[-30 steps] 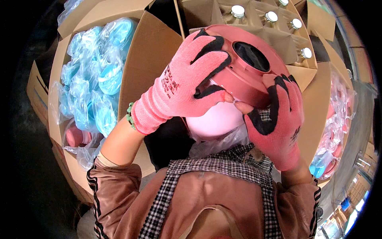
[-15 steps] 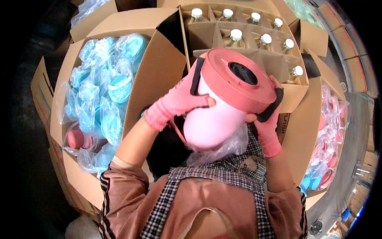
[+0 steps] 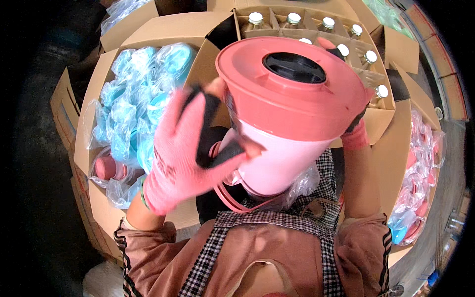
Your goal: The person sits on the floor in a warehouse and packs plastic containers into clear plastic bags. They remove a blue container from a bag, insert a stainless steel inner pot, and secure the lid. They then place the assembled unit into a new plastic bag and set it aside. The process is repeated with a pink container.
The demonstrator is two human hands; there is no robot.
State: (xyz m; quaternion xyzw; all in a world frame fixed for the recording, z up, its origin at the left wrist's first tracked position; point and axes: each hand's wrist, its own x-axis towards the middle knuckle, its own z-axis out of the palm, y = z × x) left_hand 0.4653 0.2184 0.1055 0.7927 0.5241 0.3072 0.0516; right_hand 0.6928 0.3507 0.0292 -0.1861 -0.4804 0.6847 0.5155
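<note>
I hold a pink jug (image 3: pixel 277 163) with a darker pink lid (image 3: pixel 292 86) and a black round opening up close to the camera. My left hand (image 3: pixel 190 148), in a pink glove with black fingertips, grips the jug's left side near its thin pink handle loop (image 3: pixel 232 200). My right hand (image 3: pixel 354 131), also gloved, is mostly hidden behind the lid and holds the jug's right side. A clear plastic bag (image 3: pixel 297 188) hangs crumpled below the jug.
An open carton (image 3: pixel 114 64) on the left holds blue items wrapped in plastic (image 3: pixel 133 109) and a pink one (image 3: pixel 106 168). A divided carton (image 3: pixel 386 114) behind holds white-capped bottles (image 3: pixel 324 23). On the right, another carton holds bagged pink items (image 3: pixel 418 173).
The jug has come up closer to the camera and tipped its lid toward me. My left hand slid from the lid's top down to the jug's side.
</note>
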